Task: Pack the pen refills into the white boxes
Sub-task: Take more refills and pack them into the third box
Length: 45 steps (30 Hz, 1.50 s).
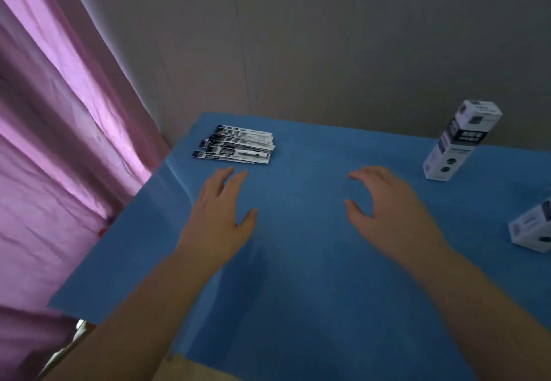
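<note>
My left hand [222, 216] hovers flat over the blue cloth-covered desk [298, 306], fingers straight and holding nothing; my right hand [384, 207] is loosely spread, fingers a little bent, also empty. The flat black-and-white printed pen refill packets [235, 145] lie in a fanned pile at the far left of the desk, just beyond my left fingertips. A tall white cardboard box with dark print [459, 142] stands upright at the far right, well apart from the pile, and a second white box [532, 227] lies tilted at the right edge (partly cut off from view). I judge the risks to be these: the slick packets may slide apart if I grab the whole fan at once, the upright box looks easy to knock over with a careless reach, and the loose cloth could drag and bunch.
</note>
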{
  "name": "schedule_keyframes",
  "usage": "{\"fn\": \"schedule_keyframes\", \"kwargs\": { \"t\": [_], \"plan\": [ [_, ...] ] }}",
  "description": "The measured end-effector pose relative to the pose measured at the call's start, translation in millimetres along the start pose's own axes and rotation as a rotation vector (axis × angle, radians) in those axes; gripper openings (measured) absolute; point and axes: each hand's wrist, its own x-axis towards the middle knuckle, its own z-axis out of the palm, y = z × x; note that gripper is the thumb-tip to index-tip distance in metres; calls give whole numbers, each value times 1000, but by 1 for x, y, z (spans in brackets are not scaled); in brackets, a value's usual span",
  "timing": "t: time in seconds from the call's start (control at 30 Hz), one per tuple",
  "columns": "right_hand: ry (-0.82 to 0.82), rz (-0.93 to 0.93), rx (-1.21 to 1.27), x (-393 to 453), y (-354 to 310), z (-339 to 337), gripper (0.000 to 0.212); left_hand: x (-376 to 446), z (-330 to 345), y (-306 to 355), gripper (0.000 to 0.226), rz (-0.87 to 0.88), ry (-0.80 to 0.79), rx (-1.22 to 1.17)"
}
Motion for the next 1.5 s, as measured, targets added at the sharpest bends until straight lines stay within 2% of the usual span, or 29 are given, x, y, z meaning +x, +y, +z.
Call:
{"fn": "schedule_keyframes", "kwargs": {
  "t": [0.17, 0.43, 0.57, 0.7, 0.77, 0.87, 0.97, 1.03, 1.13, 1.23, 1.33, 1.5],
  "plan": [
    [23, 46, 7, 39, -40, 37, 43, 37, -11, -61, 75, 48, -85, 4],
    [-10, 104, 19, 64, -73, 84, 44, 116, -4, -116, 84, 168, -249, 118],
    [-34, 136, 14, 69, -79, 97, 44, 172, 11, -139, 89, 111, -304, 112],
    [-51, 162, -10, 70, -82, 102, 46, 226, 32, -151, 99, 249, -353, 246],
    [-68, 181, -14, 70, -80, 104, 47, 254, 40, -153, 109, 298, -420, 344],
    [-90, 194, -31, 69, -77, 105, 47, 293, 46, -149, 125, 340, -604, 490],
    [-108, 195, -45, 69, -76, 106, 48, 320, 48, -139, 128, 353, -768, 573],
    [-102, 200, -39, 69, -74, 106, 48, 329, 48, -134, 115, 362, -777, 573],
    [-97, 215, -37, 68, -71, 106, 47, 337, 47, -129, 67, 445, -717, 591],
    [-86, 221, -27, 66, -69, 108, 47, 337, 45, -126, 39, 480, -717, 644],
    [-91, 221, -25, 65, -67, 110, 47, 335, 47, -125, 27, 475, -682, 635],
    [-88, 199, -24, 63, -65, 111, 46, 323, 54, -118, 21, 423, -635, 676]
  ]
}}
